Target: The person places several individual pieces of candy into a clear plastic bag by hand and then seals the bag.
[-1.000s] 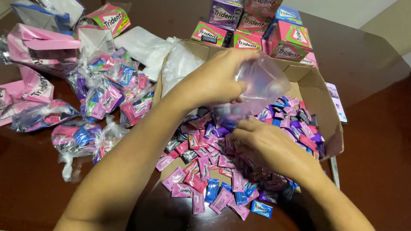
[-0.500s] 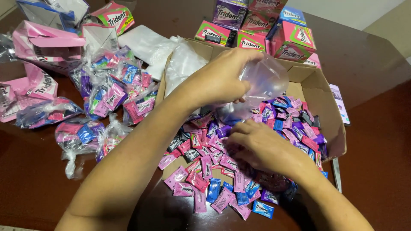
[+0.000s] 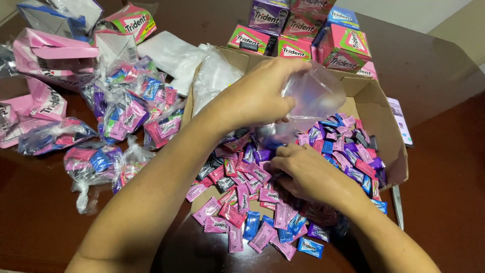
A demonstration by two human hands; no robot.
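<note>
My left hand (image 3: 262, 93) holds a small clear plastic bag (image 3: 313, 98) open above a flattened cardboard box (image 3: 376, 93). A heap of small wrapped candies (image 3: 252, 202) in pink, purple, blue and black fills the box and spills over its near edge. My right hand (image 3: 308, 174) rests palm down in the heap just below the bag, fingers curled among the wrappers. Whether it grips any candy is hidden under the fingers.
Several tied clear bags of candies (image 3: 129, 114) lie to the left on the dark brown table (image 3: 444, 151). Opened pink cartons (image 3: 48, 50) sit at far left, stacked colourful candy boxes (image 3: 303, 30) at the back, empty plastic bags (image 3: 192, 60) between, a phone (image 3: 401, 121) at right.
The right hand has shifted slightly left and nearer within the candy heap. The left hand keeps the bag raised in about the same spot.
</note>
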